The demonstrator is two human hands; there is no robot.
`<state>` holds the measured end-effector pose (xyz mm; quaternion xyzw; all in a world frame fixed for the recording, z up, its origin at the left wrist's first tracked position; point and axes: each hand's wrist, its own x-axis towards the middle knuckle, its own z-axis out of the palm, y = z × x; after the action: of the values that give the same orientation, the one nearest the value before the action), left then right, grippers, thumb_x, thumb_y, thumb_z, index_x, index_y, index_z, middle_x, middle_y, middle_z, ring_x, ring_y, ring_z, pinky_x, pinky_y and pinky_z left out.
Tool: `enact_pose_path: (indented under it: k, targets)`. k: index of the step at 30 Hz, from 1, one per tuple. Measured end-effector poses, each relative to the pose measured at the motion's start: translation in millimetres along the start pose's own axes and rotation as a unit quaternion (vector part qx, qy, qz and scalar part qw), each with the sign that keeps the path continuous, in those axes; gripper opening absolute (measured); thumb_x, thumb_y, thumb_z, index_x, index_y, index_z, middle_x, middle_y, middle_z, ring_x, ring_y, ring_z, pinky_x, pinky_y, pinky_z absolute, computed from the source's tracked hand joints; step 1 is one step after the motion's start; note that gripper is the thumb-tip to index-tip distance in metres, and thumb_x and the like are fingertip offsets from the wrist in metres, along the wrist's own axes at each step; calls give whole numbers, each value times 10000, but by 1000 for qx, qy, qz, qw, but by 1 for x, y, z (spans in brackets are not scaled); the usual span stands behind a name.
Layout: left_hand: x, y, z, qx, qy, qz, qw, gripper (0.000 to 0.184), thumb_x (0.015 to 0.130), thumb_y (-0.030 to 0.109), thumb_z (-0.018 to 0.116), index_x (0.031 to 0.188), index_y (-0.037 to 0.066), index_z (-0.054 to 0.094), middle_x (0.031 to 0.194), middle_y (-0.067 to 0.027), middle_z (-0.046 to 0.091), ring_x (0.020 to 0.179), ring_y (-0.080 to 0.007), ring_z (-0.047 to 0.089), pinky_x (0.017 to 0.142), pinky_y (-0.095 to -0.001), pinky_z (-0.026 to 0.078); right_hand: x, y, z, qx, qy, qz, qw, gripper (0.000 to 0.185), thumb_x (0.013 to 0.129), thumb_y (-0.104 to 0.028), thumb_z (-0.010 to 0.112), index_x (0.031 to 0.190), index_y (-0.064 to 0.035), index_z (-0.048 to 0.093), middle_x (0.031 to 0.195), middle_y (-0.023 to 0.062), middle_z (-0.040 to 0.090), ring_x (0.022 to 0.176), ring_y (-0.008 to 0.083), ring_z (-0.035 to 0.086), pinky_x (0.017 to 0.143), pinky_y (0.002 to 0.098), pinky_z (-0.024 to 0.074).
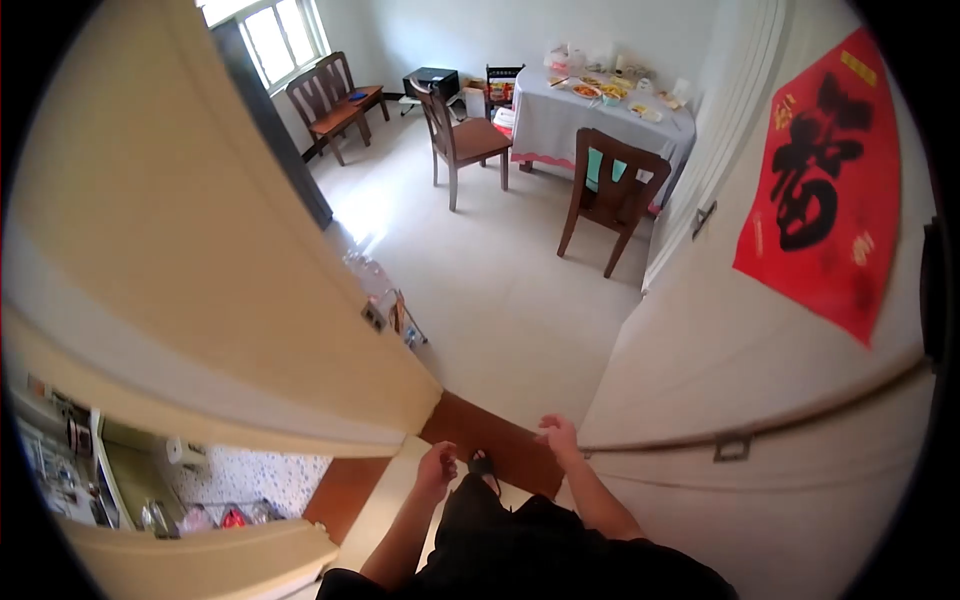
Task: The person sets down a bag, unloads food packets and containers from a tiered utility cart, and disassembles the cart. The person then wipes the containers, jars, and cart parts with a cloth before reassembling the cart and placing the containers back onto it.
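My left hand point(437, 468) hangs in front of my body, fingers loosely curled and holding nothing I can see. On the other side, my right hand point(557, 437) is raised with its fingers somewhat apart and nothing in it. The nearest thing to the right hand is the white door point(660, 385), which bears a red paper sheet point(825, 190) with black brush writing. A cream door frame point(330, 395) stands closest to my left hand. Below both hands lies a brown threshold point(500, 435), with my sandalled foot point(481, 463) on it.
Ahead, a table point(545, 125) with a grey cloth carries several dishes of food. One wooden chair point(615, 185) stands before it, another chair point(465, 140) to its left. Plastic bottles point(370, 275) sit beside the left frame. A second opening at lower left shows a speckled floor point(260, 480).
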<state>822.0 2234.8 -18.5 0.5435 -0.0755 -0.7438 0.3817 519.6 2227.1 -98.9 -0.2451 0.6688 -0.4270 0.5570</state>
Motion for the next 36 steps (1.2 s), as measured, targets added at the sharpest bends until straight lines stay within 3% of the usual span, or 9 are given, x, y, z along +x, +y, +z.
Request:
enact_pose_path:
  k: [10,14,17,23,29,36]
  targets:
    - [188,174,155,40,-85,15,995,195,999,259,569,1035,75,621,698,1,553,586,-122,506,524,-277,396,157,-89,-60,-39,109,-16,993,265,933,13,459,1112,3,654,978,123,704,711,196,685,642,300,544]
    - [275,232,204,24,-52,10,998,197,986,269,583,1043,83,617,708,0,548,582,-136,504,519,-288,377,262,-121,-71,-30,135,-17,990,245,932,3,474,1100,10,652,948,116,702,692,187,669,634,305,545]
    - [322,279,239,-12,-9,12,1000,171,984,259,579,1052,106,615,723,6,541,594,-148,499,531,-304,377,344,-170,-58,-64,92,16,994,250,929,-10,492,1117,14,654,918,108,695,703,184,671,643,303,549]
    - [402,351,249,-80,52,14,995,196,983,295,568,1067,125,618,743,7,535,618,-146,482,556,-302,379,490,-286,12,-143,-30,-88,985,236,916,-63,571,1106,-4,699,867,99,689,707,167,678,633,309,552]
    - [493,436,232,-165,109,39,979,232,992,325,542,1143,152,583,778,21,540,638,-137,481,576,-287,400,627,-396,116,-248,-132,-122,952,219,916,-82,598,1097,-28,710,750,50,650,649,137,647,625,303,547]
    - [612,584,238,-201,91,41,974,219,990,303,544,1136,143,576,797,19,543,637,-132,477,585,-285,399,759,-493,234,-251,-124,-125,952,187,937,-78,587,1063,-29,717,727,37,644,643,118,625,620,297,534]
